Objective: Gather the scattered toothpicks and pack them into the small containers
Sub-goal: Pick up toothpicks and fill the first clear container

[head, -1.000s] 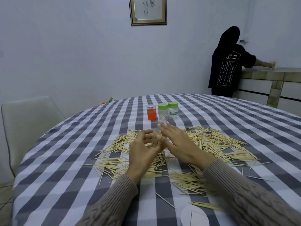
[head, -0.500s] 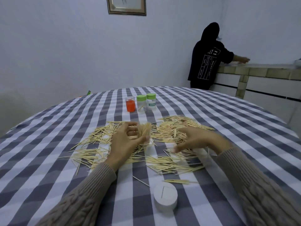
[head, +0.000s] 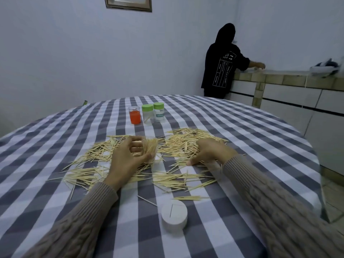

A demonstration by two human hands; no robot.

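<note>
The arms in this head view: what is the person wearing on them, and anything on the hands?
Both arms wear long sleeves of beige-brown cable-knit wool, with ribbed cuffs ending at the wrists. The left hand and right hand are bare: no gloves, and no rings or watch that I can make out.

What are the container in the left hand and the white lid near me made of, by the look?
Container in the left hand: clear, probably plastic; the toothpicks inside show through its wall. White lid: matte, opaque, likely plastic, with a dark slit on top. Neither is certain from sight alone.
</note>
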